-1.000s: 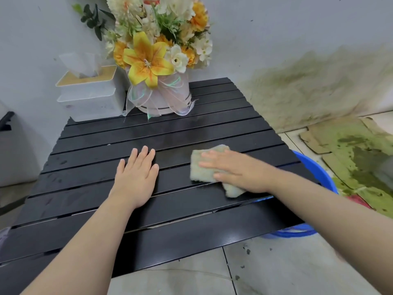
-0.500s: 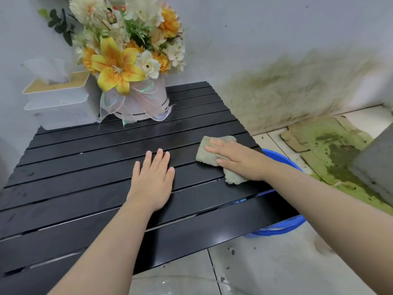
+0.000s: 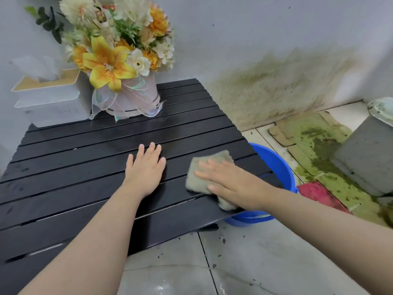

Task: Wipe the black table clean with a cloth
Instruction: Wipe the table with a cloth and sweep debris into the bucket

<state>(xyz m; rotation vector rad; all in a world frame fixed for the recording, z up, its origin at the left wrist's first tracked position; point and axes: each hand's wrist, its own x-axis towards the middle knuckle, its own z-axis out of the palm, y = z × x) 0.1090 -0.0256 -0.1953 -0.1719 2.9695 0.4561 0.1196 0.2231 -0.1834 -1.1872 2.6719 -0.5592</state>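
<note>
The black slatted table (image 3: 70, 171) fills the left and middle of the view. A beige cloth (image 3: 196, 174) lies flat near the table's right edge. My right hand (image 3: 231, 182) presses down on the cloth with fingers spread, covering its right part. My left hand (image 3: 145, 170) rests flat on the bare slats at the table's middle, fingers apart, holding nothing, a hand's width left of the cloth.
A flower arrangement in a pale pot (image 3: 127, 96) and a white tissue box (image 3: 51, 99) stand at the table's back. A blue bucket (image 3: 276, 167) sits on the floor under the right edge. A grey block (image 3: 365, 156), a red object (image 3: 319, 193) and mossy cardboard (image 3: 314, 141) lie to the right.
My right hand has slid the cloth toward me, closer to the table's front right corner. The left hand stays flat in about the same spot. The view has shifted.
</note>
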